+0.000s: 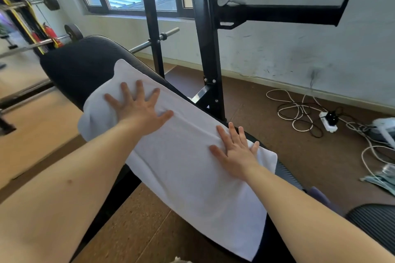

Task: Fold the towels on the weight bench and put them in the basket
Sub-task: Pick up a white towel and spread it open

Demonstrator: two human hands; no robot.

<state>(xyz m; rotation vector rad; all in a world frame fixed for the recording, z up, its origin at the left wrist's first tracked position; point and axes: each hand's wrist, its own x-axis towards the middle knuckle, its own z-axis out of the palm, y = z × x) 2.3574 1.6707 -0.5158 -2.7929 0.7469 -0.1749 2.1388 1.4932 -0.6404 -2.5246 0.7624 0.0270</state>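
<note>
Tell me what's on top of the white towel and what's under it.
On the towel, the left hand and right hand press flat. Under it is the black weight bench; the pad beneath the cloth is covered, so anything there is hidden.

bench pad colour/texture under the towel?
Black, with a fine ribbed weave texture on the bench pad; head view, above the white towel.

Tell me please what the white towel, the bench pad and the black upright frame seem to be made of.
Towel: soft cloth, probably cotton terry; matte, it creases and drapes over the edge.
Bench pad: black vinyl-like cover over padding, with fine ribbed texture and slight sheen.
Upright frame: metal, likely steel, painted glossy black; bolts show low down.
</note>
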